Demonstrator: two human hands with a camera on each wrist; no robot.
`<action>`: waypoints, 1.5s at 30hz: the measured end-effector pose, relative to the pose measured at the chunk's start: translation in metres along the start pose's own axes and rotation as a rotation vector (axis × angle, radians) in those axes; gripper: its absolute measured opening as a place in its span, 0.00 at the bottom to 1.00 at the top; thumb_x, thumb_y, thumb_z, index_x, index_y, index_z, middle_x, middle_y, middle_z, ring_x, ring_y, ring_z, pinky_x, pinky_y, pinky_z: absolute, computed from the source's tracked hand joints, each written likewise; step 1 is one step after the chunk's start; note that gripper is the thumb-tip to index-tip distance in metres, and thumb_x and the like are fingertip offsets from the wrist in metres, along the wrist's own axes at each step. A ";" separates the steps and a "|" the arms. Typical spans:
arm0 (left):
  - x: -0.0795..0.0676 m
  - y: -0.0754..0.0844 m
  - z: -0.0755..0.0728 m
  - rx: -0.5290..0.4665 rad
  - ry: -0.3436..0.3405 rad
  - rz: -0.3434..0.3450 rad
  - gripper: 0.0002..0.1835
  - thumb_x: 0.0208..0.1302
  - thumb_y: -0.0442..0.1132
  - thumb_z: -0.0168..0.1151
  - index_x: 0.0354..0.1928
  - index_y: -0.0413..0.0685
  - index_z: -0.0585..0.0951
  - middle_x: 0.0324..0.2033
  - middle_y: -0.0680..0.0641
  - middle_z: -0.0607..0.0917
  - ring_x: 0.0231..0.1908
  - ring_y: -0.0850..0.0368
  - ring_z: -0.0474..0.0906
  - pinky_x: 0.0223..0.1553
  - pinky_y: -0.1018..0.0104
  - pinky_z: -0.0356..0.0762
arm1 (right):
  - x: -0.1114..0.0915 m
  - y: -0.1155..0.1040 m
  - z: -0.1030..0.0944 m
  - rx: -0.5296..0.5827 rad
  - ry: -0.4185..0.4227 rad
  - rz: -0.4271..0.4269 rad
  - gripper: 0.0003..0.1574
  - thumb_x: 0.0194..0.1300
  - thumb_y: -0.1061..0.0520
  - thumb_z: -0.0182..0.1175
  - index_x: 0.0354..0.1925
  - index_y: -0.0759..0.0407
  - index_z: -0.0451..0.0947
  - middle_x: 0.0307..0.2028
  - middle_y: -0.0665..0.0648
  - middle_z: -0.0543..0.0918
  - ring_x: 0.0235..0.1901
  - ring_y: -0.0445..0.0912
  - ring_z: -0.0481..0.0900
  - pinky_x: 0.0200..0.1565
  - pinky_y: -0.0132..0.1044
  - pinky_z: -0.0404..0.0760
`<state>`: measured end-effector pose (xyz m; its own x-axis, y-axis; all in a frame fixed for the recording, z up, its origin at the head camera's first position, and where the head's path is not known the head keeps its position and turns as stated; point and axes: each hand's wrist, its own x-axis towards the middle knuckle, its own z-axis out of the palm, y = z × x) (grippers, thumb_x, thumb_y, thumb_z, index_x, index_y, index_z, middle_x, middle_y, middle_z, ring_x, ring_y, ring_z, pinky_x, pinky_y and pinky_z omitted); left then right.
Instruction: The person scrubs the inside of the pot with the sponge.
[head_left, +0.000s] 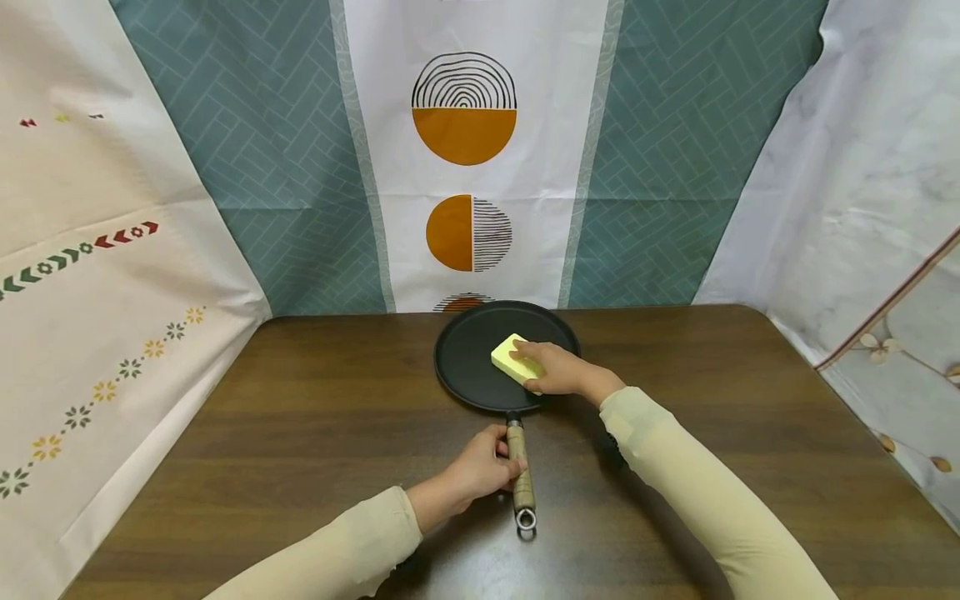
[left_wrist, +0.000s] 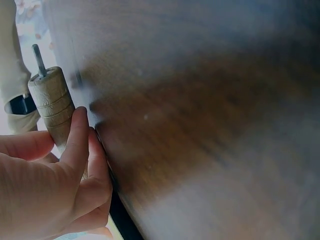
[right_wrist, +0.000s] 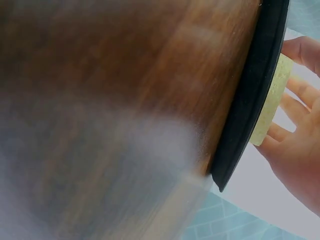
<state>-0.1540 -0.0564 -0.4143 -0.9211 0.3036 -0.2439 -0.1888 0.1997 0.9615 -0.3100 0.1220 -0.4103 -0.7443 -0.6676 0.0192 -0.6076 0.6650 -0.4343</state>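
Fingers of the right hand [head_left: 555,369] are spread and bent about a yellow sponge [head_left: 511,364], which is gripped along its sides; its underside is left free to lie against the surface below, presumably so that pressure is spread evenly. Fingers of the left hand [head_left: 486,464] are curled round a light-coloured handle [head_left: 523,492], with the thumb set opposite; by this grip the black pan [head_left: 468,358] is probably steadied against turning. The sponge is seated on the pan's flat face, from its middle toward the near right. The pan is positioned at the far edge of the table [head_left: 337,433], and its handle is directed toward the near side, where easy reach is afforded. A metal ring [head_left: 526,520] is fitted at the handle's near end, apart from the fingers. Beyond the table, a patterned cloth [head_left: 660,150] is hung.
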 end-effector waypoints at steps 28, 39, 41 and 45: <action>-0.001 0.002 -0.001 0.010 -0.006 0.016 0.25 0.59 0.20 0.59 0.58 0.25 0.63 0.34 0.41 0.69 0.30 0.51 0.77 0.31 0.60 0.86 | -0.007 -0.012 0.006 0.020 -0.017 -0.071 0.33 0.66 0.56 0.62 0.66 0.62 0.67 0.70 0.61 0.61 0.68 0.61 0.59 0.67 0.55 0.62; 0.000 0.002 -0.001 0.002 -0.005 0.016 0.24 0.59 0.20 0.59 0.57 0.26 0.64 0.34 0.41 0.68 0.30 0.51 0.77 0.32 0.59 0.86 | -0.006 -0.019 0.007 0.028 -0.036 -0.101 0.33 0.66 0.57 0.61 0.67 0.62 0.67 0.70 0.61 0.61 0.67 0.61 0.59 0.68 0.55 0.60; 0.000 0.002 0.000 0.001 -0.005 0.015 0.23 0.59 0.20 0.59 0.56 0.26 0.65 0.34 0.41 0.68 0.30 0.51 0.77 0.31 0.59 0.86 | -0.005 -0.020 0.009 0.030 -0.048 -0.114 0.33 0.66 0.57 0.61 0.67 0.62 0.67 0.70 0.61 0.60 0.67 0.61 0.59 0.68 0.55 0.60; 0.000 0.002 0.000 0.003 -0.005 0.016 0.23 0.59 0.21 0.59 0.56 0.26 0.65 0.34 0.41 0.69 0.30 0.51 0.77 0.32 0.58 0.86 | -0.001 -0.024 0.011 0.029 -0.053 -0.155 0.33 0.66 0.57 0.61 0.66 0.62 0.67 0.70 0.62 0.60 0.67 0.61 0.59 0.68 0.55 0.60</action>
<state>-0.1540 -0.0563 -0.4121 -0.9221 0.3118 -0.2291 -0.1728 0.1978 0.9649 -0.2917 0.1029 -0.4095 -0.6261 -0.7787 0.0405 -0.7050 0.5430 -0.4561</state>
